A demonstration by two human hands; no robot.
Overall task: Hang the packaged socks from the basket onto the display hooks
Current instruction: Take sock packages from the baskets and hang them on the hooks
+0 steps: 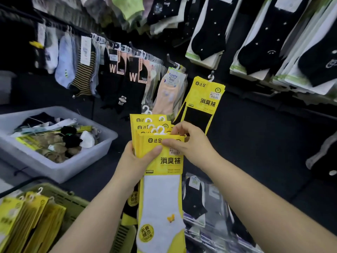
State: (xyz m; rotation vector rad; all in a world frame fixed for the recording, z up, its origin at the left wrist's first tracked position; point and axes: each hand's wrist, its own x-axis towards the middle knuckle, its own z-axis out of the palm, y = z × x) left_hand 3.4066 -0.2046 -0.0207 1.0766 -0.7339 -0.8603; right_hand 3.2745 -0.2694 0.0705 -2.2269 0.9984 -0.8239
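Observation:
My left hand grips a fanned stack of yellow packaged socks with white plastic hangers at the top; the front pack shows a white sock with a small yellow butterfly. My right hand pinches the top edge of the front pack, thumb on its face and fingers behind. Just above, on a display hook, hang matching yellow packs holding a black sock. More yellow packs stand in the olive-green basket at the lower left.
A grey plastic bin of loose socks sits at the left. Rows of hanging socks fill the dark wall: striped, black and peach pairs along a rail, black dotted socks at the upper right. Bagged black socks hang below my right forearm.

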